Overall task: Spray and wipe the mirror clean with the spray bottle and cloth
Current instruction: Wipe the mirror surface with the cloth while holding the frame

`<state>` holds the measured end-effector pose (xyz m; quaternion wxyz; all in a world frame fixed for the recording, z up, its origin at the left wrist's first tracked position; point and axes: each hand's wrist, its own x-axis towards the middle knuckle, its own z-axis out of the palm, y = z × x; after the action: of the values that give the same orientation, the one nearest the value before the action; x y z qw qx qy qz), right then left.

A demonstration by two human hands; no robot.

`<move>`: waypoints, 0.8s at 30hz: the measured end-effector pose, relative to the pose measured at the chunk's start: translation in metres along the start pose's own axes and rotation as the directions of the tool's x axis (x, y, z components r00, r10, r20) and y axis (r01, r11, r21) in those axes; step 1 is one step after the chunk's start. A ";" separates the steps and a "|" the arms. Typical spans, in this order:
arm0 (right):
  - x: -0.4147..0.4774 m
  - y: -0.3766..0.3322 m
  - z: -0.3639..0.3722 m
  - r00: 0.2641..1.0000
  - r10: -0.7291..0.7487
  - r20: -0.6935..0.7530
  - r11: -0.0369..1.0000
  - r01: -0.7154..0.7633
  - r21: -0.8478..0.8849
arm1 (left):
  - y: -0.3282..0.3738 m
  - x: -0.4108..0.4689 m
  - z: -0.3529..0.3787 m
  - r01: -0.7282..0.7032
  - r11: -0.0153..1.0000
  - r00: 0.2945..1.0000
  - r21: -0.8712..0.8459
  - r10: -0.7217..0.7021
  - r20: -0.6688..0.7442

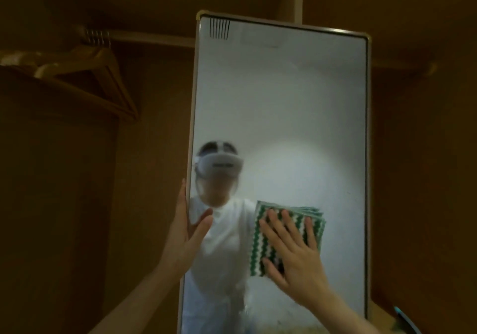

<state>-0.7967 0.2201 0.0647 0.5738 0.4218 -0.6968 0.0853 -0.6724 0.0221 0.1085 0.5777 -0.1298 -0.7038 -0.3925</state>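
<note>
A tall framed mirror [281, 117] is seen upright in the middle of the view, tilted slightly, against a dim brown wooden wardrobe interior. A folded green-and-white striped cloth [263, 233] is pressed flat against the glass at about 5 o'clock from the mirror's centre, and it is covered by the right hand [296, 253], whose fingers are spread wide and laid flat on the cloth rather than curled around it. The mirror's left edge, at about 8 o'clock, is gripped by the left hand [185, 230]: the thumb is laid on the glass and the other fingers are hidden behind the frame. A person in a white top with a headset is reflected in the lower left of the glass. Wooden hangers [103, 75] are hung on a rail at 10 o'clock. A blue-edged object [405, 320], too cropped to identify, is visible at 5 o'clock near the frame corner.
</note>
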 end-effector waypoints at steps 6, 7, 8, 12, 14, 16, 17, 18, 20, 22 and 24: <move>0.058 0.076 -0.029 0.954 0.288 -0.084 0.958 -0.284 0.049 | -0.009 0.004 -0.003 0.076 0.993 0.995 0.086 -0.081 0.052; 0.076 0.090 -0.036 0.945 0.313 -0.099 0.950 -0.309 0.048 | -0.012 0.005 -0.003 0.061 0.993 0.998 0.100 -0.064 0.026; 0.095 0.102 -0.045 0.938 0.330 -0.110 0.944 -0.327 0.042 | -0.015 0.004 -0.002 0.056 0.992 0.998 0.112 -0.058 0.016; 0.182 0.129 -0.075 0.898 0.430 -0.097 0.901 -0.421 0.103 | -0.025 0.006 -0.004 0.074 0.987 0.996 0.145 -0.081 0.043; 0.215 0.127 -0.080 0.888 0.446 -0.109 0.894 -0.437 0.098 | -0.029 0.008 -0.006 0.126 0.978 0.987 0.169 -0.140 0.075; 0.231 0.113 -0.079 0.897 0.417 -0.147 0.909 -0.414 0.050 | -0.031 0.009 -0.007 0.142 0.974 0.985 0.175 -0.156 0.070; 0.231 0.104 -0.076 0.910 0.385 -0.152 0.922 -0.386 0.025 | -0.031 0.009 -0.007 0.143 0.977 0.986 0.158 -0.155 0.065; 0.228 0.093 -0.072 0.930 0.337 -0.149 0.940 -0.340 0.004 | -0.031 0.008 -0.006 0.132 0.983 0.988 0.128 -0.142 0.068; 0.210 0.068 -0.062 0.966 0.196 -0.170 0.979 -0.202 -0.023 | -0.034 0.006 -0.005 0.073 0.995 0.994 0.071 -0.079 0.082; 0.183 0.042 -0.049 0.979 0.059 -0.197 0.997 -0.068 -0.039 | -0.037 0.006 -0.006 0.086 0.996 0.991 -0.004 -0.085 0.100; 0.147 0.019 -0.033 0.988 -0.040 -0.146 0.999 0.035 -0.040 | -0.037 0.004 -0.008 0.085 0.996 0.990 -0.032 -0.081 0.116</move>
<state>-0.7837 0.1800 0.2112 0.6326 0.4168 -0.6462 0.0924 -0.6918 -0.0087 0.0973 0.5173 -0.1333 -0.7332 -0.4209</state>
